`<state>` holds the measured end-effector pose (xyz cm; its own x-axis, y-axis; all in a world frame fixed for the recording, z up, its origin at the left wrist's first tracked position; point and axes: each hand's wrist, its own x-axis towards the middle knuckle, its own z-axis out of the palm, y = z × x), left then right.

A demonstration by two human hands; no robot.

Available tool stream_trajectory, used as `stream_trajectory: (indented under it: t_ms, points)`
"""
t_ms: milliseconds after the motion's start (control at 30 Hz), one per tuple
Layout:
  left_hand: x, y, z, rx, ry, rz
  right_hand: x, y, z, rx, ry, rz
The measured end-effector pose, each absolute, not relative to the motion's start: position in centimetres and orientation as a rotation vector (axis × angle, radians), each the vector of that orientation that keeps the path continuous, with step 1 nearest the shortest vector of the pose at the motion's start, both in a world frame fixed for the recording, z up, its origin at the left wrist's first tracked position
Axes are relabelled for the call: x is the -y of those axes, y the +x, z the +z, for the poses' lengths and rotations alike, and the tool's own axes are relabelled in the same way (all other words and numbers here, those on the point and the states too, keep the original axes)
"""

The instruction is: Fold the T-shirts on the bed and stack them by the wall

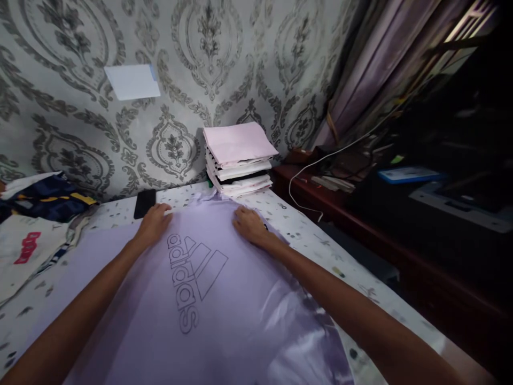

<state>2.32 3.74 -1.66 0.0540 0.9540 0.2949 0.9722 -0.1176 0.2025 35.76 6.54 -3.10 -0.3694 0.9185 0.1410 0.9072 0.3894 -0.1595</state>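
A lilac T-shirt (224, 326) is spread over the bed, with an outlined adidas logo across its front. My left hand (154, 223) rests on the shirt to the left of the logo, its fingers lying on the cloth. On the other side, near the shirt's right edge, my right hand (250, 225) presses down with fingers slightly bent. Neither hand appears to pinch the fabric. Soft creases run through the lower right part of the shirt.
Folded clothes stand in a stack (240, 144) against the patterned wall. Beside my left hand lies a black phone (145, 203). More garments (32, 251) sit at the left. A white cable (294, 184) hangs by the dark red furniture (304, 182) on the right.
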Motion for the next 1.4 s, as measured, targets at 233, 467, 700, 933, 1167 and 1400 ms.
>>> stream_trajectory:
  t_ms: [233,467,700,933,1167,1400]
  points:
    - [-13.1,14.0,-1.2,1.934,-2.331,-0.454,-7.7,34.6,-3.3,2.541,-1.291,0.112]
    - [-17.0,16.6,-1.2,1.991,-2.246,-0.359,-9.3,35.3,-4.5,2.424,-1.319,0.193]
    - [-13.2,14.1,1.1,1.941,-2.209,-0.662,-9.9,35.9,-5.1,2.355,-1.418,0.179]
    - [-3.6,14.4,2.0,1.386,-2.500,-0.641,-9.8,39.0,-3.6,2.433,-1.471,0.077]
    - [0.0,15.0,-1.7,1.178,-2.743,-0.272,-9.5,42.2,-3.1,2.310,-1.561,0.238]
    - [-0.8,16.6,-0.7,1.206,-2.752,-0.158,-10.8,42.4,-3.2,2.110,-1.653,0.405]
